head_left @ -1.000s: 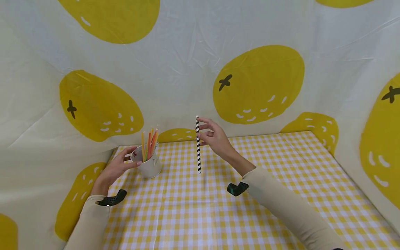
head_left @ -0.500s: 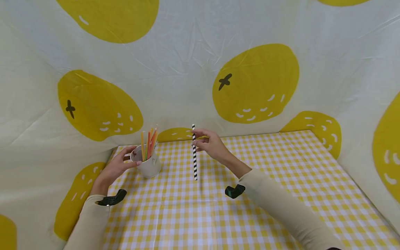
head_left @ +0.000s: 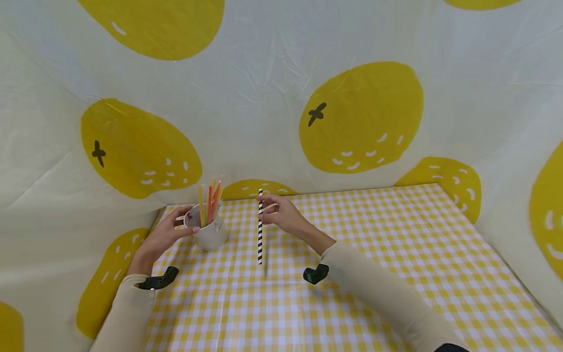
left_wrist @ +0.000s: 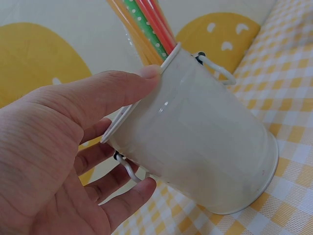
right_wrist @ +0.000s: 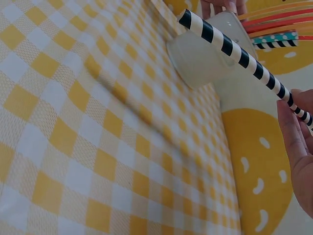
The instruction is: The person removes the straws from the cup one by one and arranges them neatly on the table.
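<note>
My left hand (head_left: 164, 234) holds a small white metal bucket (head_left: 212, 238) by its rim. The left wrist view has the thumb at the near rim and the fingers around the side by a small handle (left_wrist: 128, 169). Orange and red straws (head_left: 211, 200) lean inside the bucket, with a green dotted straw (left_wrist: 144, 27) among them. To the right of the bucket, my right hand (head_left: 283, 215) pinches a black-and-white striped straw (head_left: 260, 242) near its upper end. That straw hangs nearly upright above the table, its shadow showing on the cloth.
A yellow-and-white checked cloth (head_left: 352, 274) covers the table. Behind it and along both sides hangs a pale curtain (head_left: 246, 122) printed with big yellow fruit. Dark wrist devices sit on both sleeves, the right one (head_left: 315, 275) low over the cloth.
My right hand has moved left and lower with the striped straw, closer to the bucket. The left hand and the bucket have stayed in place.
</note>
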The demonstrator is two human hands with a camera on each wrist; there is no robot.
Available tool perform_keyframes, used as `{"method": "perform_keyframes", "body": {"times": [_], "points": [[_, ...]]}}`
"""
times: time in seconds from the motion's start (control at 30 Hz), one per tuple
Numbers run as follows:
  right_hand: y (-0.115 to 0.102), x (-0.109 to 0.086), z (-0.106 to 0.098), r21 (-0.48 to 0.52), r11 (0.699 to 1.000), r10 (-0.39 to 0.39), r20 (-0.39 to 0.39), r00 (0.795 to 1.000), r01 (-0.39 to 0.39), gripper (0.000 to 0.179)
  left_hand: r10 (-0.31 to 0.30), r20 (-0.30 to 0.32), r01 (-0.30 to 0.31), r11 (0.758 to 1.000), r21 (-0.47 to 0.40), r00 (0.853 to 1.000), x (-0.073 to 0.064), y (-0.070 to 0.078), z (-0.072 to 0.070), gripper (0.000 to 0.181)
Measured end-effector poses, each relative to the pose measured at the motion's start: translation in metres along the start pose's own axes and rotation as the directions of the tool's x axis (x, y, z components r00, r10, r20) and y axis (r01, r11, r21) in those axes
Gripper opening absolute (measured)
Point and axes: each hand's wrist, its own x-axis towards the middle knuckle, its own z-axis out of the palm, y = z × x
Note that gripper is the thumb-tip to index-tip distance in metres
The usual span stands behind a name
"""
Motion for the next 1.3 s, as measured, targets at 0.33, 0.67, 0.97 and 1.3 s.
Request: {"method": "perform_keyframes", "body": {"times": [0.33,0.67,0.97,1.3], "points": [[0.018,0.013,0.024,-0.067,0.997,0.051,0.028,0.998,-0.049,0.051,-0.004,-0.009,0.003,1.000,-0.003,1.000,0.000,0.000,0.001,0.085],[0.034,0.024,0.048,-0.122,0.991,0.055,0.068,0.996,-0.046,0.047,-0.006,-0.011,0.006,1.000,-0.025,1.000,0.001,-0.002,0.002,0.085],[0.044,0.032,0.071,-0.202,0.977,0.083,0.079,0.993,-0.066,0.047,-0.002,-0.012,0.001,0.999,-0.037,1.000,0.001,-0.002,0.001,0.084],[0.054,0.036,0.085,-0.339,0.938,0.107,0.082,0.991,-0.073,0.045,-0.015,-0.008,0.014,0.999,-0.029,1.000,0.000,-0.002,0.001,0.086]]}}
